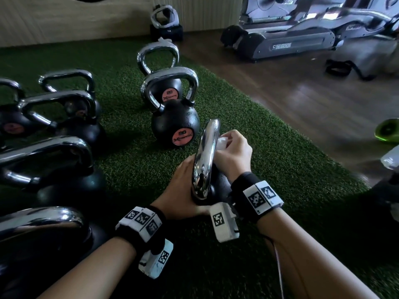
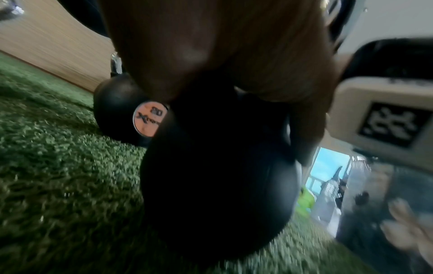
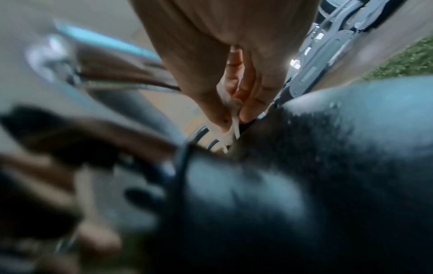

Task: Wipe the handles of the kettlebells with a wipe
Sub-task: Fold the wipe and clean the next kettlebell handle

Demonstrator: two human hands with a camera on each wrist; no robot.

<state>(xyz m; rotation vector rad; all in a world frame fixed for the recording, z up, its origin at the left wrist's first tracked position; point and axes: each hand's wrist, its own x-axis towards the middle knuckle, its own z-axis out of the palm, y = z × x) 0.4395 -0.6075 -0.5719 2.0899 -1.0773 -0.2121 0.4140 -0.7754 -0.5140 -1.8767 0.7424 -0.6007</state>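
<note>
A black kettlebell [image 2: 218, 176] with a chrome handle [image 1: 206, 156] stands on green turf just in front of me. My left hand [image 1: 183, 184] grips the near leg of the handle where it meets the ball, steadying it. Pinched in my right hand [image 1: 230, 145] is a small white wipe [image 1: 222, 143], pressed against the right side of the handle below its top. In the right wrist view the wipe [image 3: 232, 118] hangs from the fingertips [image 3: 248, 111] beside the ball [image 3: 328, 166], and the chrome is blurred.
Two kettlebells with pink labels [image 1: 174, 124] [image 1: 160, 83] stand just beyond, and several more line the left [image 1: 64, 165]. A white scrap [image 1: 165, 39] lies on the farthest handle. Treadmills [image 1: 302, 39] stand on the wood floor at the back right; a green object [image 1: 387, 130] lies at the right edge.
</note>
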